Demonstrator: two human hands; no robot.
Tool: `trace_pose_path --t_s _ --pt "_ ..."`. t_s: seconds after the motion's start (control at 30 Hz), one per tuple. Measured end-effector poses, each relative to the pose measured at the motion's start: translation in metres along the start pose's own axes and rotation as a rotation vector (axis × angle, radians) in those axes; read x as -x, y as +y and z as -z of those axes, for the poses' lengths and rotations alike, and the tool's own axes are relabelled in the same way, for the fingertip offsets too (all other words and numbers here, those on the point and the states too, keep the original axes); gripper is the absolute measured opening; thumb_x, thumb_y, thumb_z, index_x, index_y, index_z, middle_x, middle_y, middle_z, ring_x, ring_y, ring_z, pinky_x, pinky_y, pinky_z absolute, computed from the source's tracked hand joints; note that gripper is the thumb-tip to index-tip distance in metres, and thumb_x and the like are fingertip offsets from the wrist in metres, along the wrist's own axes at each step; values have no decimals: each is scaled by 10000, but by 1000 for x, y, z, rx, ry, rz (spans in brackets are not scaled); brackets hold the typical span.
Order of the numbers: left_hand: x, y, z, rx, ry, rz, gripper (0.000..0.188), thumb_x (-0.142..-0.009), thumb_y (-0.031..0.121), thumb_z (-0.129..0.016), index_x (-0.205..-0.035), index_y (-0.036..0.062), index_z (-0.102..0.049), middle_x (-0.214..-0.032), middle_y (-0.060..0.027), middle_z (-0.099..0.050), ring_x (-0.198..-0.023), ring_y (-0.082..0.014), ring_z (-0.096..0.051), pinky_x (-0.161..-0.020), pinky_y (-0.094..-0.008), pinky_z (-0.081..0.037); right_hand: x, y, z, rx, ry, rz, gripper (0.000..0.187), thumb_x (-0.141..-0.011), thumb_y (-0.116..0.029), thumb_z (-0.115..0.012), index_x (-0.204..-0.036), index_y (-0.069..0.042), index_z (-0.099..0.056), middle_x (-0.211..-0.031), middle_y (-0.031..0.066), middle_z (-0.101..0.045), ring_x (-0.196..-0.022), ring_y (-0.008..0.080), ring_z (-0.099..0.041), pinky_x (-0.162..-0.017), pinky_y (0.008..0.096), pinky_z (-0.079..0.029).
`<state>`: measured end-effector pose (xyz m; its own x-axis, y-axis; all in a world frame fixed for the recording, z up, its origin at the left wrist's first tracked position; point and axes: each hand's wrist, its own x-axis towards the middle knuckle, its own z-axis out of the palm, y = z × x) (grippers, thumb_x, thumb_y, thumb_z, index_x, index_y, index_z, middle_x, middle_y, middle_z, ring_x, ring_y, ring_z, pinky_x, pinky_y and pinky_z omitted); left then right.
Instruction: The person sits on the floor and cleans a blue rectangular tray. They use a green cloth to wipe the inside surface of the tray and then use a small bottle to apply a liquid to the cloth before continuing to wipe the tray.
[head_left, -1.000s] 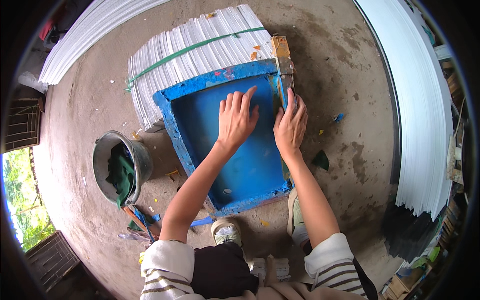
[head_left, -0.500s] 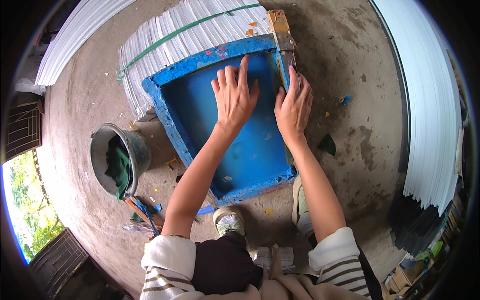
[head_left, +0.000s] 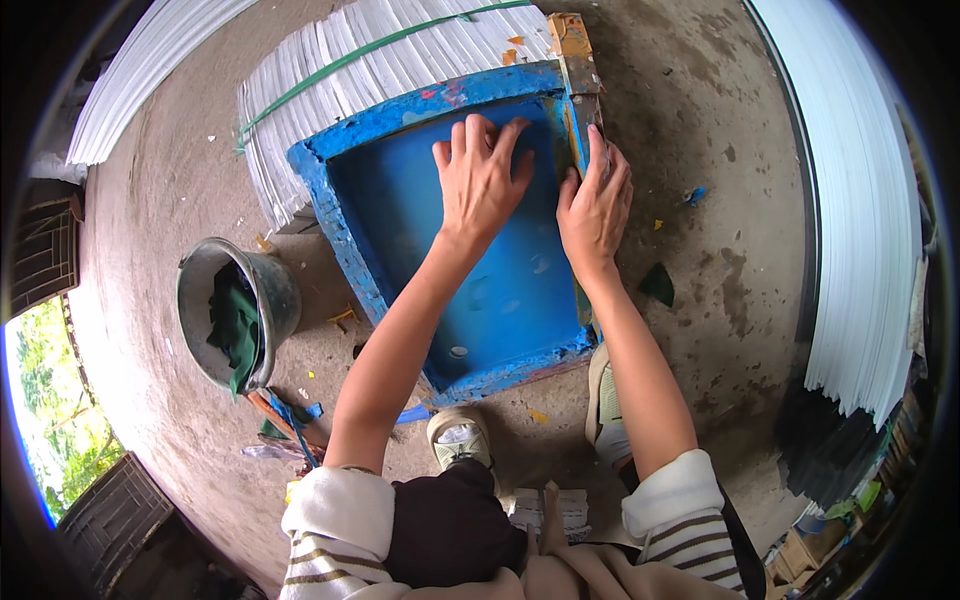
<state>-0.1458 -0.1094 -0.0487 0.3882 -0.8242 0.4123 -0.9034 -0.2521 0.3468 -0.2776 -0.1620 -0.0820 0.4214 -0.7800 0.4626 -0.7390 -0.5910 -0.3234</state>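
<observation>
A rectangular wooden frame (head_left: 342, 235), thickly coated in blue paint, lies in front of me with a flat blue panel (head_left: 490, 315) stretched inside it. It looks like a printing screen. My left hand (head_left: 482, 185) is over the panel's far part, fingers apart and bent, fingertips at or near the surface. Nothing shows in it. My right hand (head_left: 597, 205) grips the frame's right rail, with the thumb on the inner side and the fingers along the outer side. The undersides of both hands are hidden.
Beyond the frame lies a white stack of sheets (head_left: 300, 100) tied with a green strap. A bucket (head_left: 280, 300) holding dark green cloth (head_left: 233, 325) stands at left. More white sheets (head_left: 860, 250) are piled at right. My shoes (head_left: 460, 437) are close to the frame's near edge.
My left index finger, straight toward the frame's far rail before, now bends to the right, and the left hand has shifted slightly right. My right hand stays on the rail.
</observation>
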Motion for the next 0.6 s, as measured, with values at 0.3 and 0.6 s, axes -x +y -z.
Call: trace_pose_path --t_s 0.3,0.6 --pt "-26 21 14 1453 -208 1064 325 -917 184 -538 -1167 -22 -556 -1022 -105 -638 -730 -126 -570 -711 -264 -513 -1 -1 2 -33 -10 -20 651 -821 -99 -605 -1393 -134 -296 -1188 156 -418 -1073 317 -506 -874 429 -443" --pt "-47 10 -1 1763 31 1355 148 -875 26 -575 -977 -74 -535 -932 -193 -645 -764 -211 -656 -684 -277 -599 -1 -2 2 -11 -9 -21 618 -828 -106 -607 -1376 -131 -323 -1185 141 -432 -1061 307 -518 -868 421 -454"
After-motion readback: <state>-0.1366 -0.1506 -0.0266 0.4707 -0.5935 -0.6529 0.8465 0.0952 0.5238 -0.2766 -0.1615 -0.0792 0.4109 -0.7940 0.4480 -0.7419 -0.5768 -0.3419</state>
